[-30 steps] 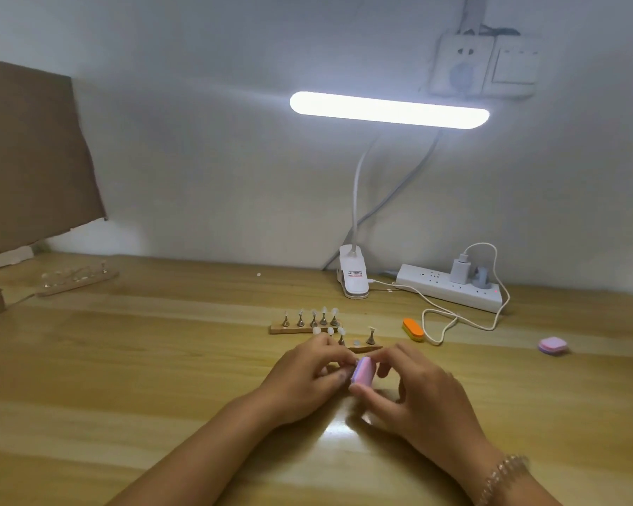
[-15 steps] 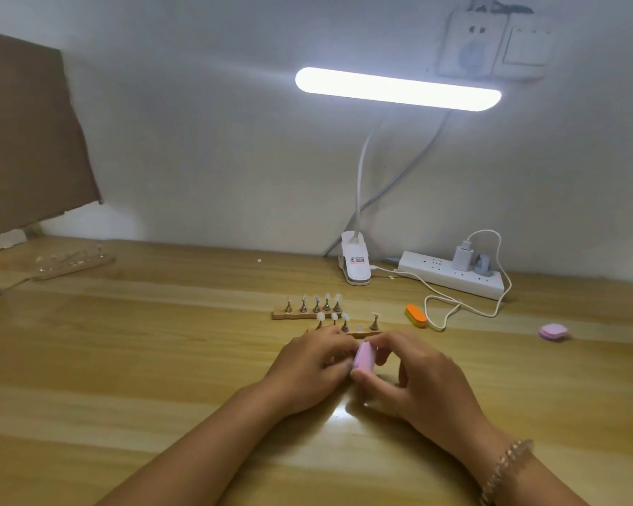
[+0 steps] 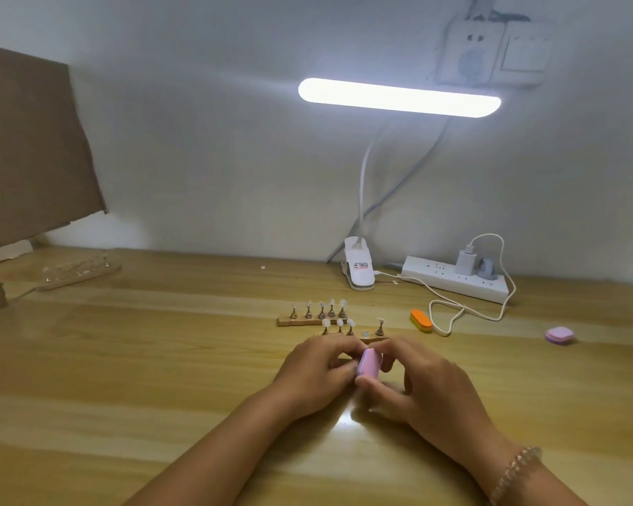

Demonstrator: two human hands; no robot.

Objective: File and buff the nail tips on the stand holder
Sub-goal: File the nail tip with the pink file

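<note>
Pinching the pink buffer between right-hand fingers.

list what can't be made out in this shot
Head view only:
- Whatever the left hand holds against the pink buffer block, if anything: hidden by its curled fingers.
- Front of the near stand holder: behind both hands; the right hand grips the block.
- Clear object, far left: blurred.
- Print on the lamp clip: too small.

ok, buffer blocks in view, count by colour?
Pink: 2, the held pink block and the loose pink block at the right of the table
Orange: 1, the orange block
Total: 3
</note>
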